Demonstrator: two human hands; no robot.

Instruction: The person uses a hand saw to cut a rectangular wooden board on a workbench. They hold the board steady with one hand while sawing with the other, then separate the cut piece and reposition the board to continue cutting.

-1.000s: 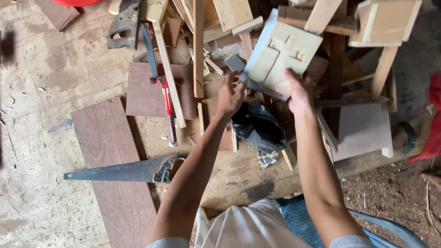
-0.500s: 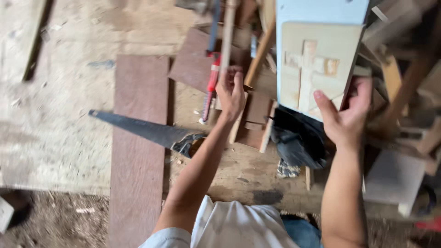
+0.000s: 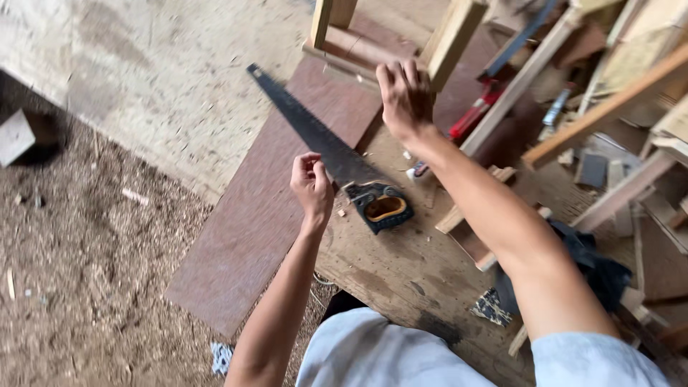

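The saw (image 3: 326,147) lies flat across a reddish board (image 3: 265,215) and the worn bench (image 3: 401,265), its dark blade running from the tip at about 11 o'clock down to the black and orange handle (image 3: 380,208) at about 5 o'clock. That long axis is the thing to mind here.

The left hand (image 3: 312,185) hangs just beside the blade, close to where it meets the handle. Its fingers are curled in loosely and hold nothing. From this hand the handle lies at roughly 4 o'clock, near, with only a small gap of bench between them. The blade passes just off the knuckles (whether they graze it cannot be told).

The right hand (image 3: 405,97) is farther up, at about 1 o'clock from the handle and well apart from it. Its fingers reach flat toward the foot of a pale wooden frame (image 3: 390,36) standing at the top edge; it looks to be touching or nearly touching the wood, gripping nothing that shows.

So the left hand is clearly the nearer of the two to the saw, and the grip opening faces away from it, toward 4 o'clock.

To the right lie loose wood strips (image 3: 609,107), a red tool (image 3: 473,118) and a dark cloth (image 3: 595,265). Sawdust covers the ground (image 3: 86,272) on the left.
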